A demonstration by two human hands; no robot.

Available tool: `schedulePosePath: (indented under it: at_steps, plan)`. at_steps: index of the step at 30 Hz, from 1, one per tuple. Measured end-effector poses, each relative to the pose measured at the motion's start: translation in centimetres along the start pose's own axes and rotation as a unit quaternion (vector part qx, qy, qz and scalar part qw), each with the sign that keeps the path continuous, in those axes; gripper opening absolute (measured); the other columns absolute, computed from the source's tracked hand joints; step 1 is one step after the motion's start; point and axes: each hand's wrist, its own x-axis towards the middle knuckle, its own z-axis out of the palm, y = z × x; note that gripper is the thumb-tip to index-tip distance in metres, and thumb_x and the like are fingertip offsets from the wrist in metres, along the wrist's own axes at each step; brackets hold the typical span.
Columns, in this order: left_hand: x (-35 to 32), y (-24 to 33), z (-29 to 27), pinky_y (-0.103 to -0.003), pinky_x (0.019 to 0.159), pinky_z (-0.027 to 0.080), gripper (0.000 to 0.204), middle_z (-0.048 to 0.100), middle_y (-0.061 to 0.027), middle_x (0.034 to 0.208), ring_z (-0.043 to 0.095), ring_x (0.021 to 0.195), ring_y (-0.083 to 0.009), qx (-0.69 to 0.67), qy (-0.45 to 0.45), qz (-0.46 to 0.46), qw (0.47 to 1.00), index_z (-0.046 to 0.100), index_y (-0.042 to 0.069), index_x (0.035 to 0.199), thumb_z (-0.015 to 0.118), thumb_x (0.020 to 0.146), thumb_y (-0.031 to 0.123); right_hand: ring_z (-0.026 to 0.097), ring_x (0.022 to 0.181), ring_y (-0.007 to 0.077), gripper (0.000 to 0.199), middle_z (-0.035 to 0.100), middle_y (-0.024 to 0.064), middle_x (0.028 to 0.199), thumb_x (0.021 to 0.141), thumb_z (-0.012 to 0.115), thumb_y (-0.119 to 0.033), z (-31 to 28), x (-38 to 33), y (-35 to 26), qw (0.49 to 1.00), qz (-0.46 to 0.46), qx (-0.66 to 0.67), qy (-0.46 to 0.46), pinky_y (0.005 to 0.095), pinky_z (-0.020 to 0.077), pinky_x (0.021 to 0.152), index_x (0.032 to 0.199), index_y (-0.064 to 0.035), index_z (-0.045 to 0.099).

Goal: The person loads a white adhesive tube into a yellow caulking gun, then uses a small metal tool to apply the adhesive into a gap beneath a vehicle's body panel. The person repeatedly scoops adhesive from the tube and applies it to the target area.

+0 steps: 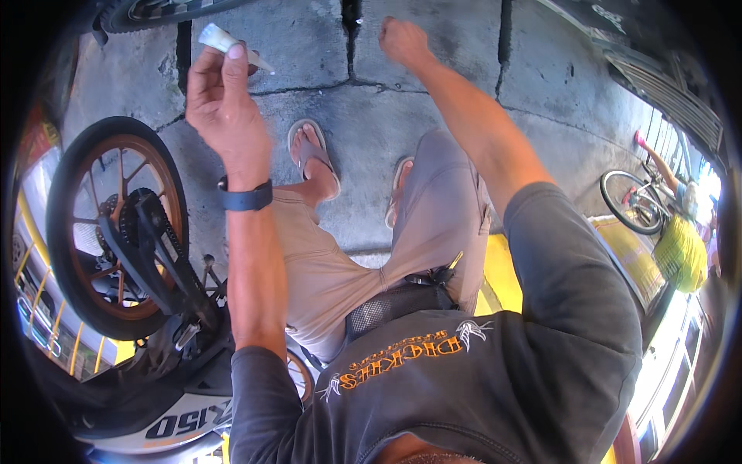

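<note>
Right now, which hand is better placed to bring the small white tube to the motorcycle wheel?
Probably the left hand: it already pinches the small white tube, and the motorcycle wheel lies on that same side. The right hand is a closed fist, further from the wheel.

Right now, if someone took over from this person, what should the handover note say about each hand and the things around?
Left hand: raised, grip shut on a small white tube pinched at the fingertips, nozzle pointing right. Dark watch on that wrist.
Right hand: closed fist held out over the cracked concrete floor; whether it holds anything cannot be seen.
Motorcycle rear wheel with orange rim and chain stands at the person's left, untouched by either hand.
Done: tube is in hand. Whether it is open, or anything has been applied, cannot be told from this view.
</note>
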Motion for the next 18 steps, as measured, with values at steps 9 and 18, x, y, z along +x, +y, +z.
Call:
schedulePosePath:
  at_steps: [9, 18]
  plan:
    - [4.7, 0.9, -4.3, -0.036, 0.09, 0.056, 0.029, 0.07, -0.0134, 0.116, 0.068, 0.108, -0.0209, -0.018, 0.035, 0.143, 0.989, 0.063, -0.003, 0.124, 0.067, 0.099, 0.012, 0.072, 0.106, 0.033, 0.026, 0.075, 0.0131, 0.109, 0.094, 0.052, -0.016, 10.1, 8.8, -0.3, 0.97, -0.106, -0.209, -0.067, 0.0484, 0.0573, 0.088, 0.103, -0.0118, 0.076]
    - [3.4, 2.5, -2.7, -0.019, 0.076, 0.046, 0.017, 0.069, 0.0009, 0.1, 0.06, 0.087, -0.0044, -0.023, -0.022, 0.218, 0.975, 0.069, 0.0, 0.114, 0.068, 0.098, 0.007, 0.069, 0.111, 0.0336, 0.026, 0.074, 0.0132, 0.11, 0.096, 0.051, -0.017, 6.5, 8.9, -1.1, 0.948, -0.175, -0.249, -0.096, 0.0457, 0.0565, 0.092, 0.104, -0.0129, 0.076]
